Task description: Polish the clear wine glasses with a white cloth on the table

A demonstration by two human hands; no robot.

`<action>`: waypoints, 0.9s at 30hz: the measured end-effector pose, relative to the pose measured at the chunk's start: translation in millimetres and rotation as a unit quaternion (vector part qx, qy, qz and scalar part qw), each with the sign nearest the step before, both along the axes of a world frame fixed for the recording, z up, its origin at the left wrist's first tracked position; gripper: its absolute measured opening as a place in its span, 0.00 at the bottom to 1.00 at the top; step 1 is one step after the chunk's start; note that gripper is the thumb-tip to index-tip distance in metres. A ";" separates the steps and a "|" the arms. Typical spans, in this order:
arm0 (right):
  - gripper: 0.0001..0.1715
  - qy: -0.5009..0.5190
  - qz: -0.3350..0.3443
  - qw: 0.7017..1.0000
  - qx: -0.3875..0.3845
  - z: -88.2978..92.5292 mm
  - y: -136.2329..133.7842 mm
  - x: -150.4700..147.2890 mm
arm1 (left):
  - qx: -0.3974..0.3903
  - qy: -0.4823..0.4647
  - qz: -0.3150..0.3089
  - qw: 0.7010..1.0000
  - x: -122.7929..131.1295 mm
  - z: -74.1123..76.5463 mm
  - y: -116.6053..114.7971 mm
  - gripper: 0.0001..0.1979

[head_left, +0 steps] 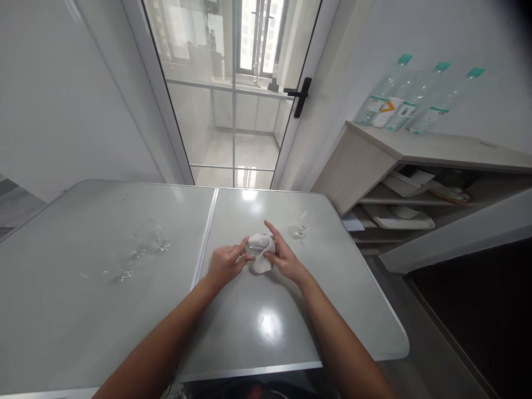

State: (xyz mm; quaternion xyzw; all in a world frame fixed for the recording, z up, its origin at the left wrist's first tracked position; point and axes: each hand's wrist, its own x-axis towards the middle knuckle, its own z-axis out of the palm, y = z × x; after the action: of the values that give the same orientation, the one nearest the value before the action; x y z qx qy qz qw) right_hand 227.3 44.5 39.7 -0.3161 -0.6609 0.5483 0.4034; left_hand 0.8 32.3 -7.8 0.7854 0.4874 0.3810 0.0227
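Above the middle of the table, a clear glass is held between both hands, its outline hard to make out. My left hand pinches the glass from the left with thumb and fingers. My right hand is closed on a white cloth, possibly a tissue, which is pressed on the glass and hangs below it. Just right of my right hand is another clear stemmed glass. Several more clear glasses are at the left part of the table; their outlines are faint.
The glossy grey-green table has a metal seam and rim. Beyond it stands a glass door with a black handle. At right, a wooden shelf unit carries several clear plastic bottles with green caps, and holds papers and trays.
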 end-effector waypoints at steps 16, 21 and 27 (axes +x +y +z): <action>0.39 -0.115 -0.022 0.976 0.184 -10.4 5.6 20.3 | -0.145 -0.180 -0.140 0.963 1.0 -5.9 0.7 0.28; 0.50 -0.218 0.085 0.955 0.182 -7.9 4.7 19.5 | -0.125 -0.101 -0.157 0.974 -3.4 -5.0 -2.1 0.25; 0.42 -0.134 0.075 0.983 0.097 -8.6 6.0 12.8 | -0.062 -0.070 -0.100 0.991 -3.5 -6.6 -2.6 0.23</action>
State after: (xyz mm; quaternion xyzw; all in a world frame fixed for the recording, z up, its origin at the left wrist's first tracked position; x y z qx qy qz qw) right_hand 240.0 50.5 31.1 -0.2952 -0.7808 0.4629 0.2981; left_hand -2.7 29.7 -14.4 0.7984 0.4264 0.4002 0.1432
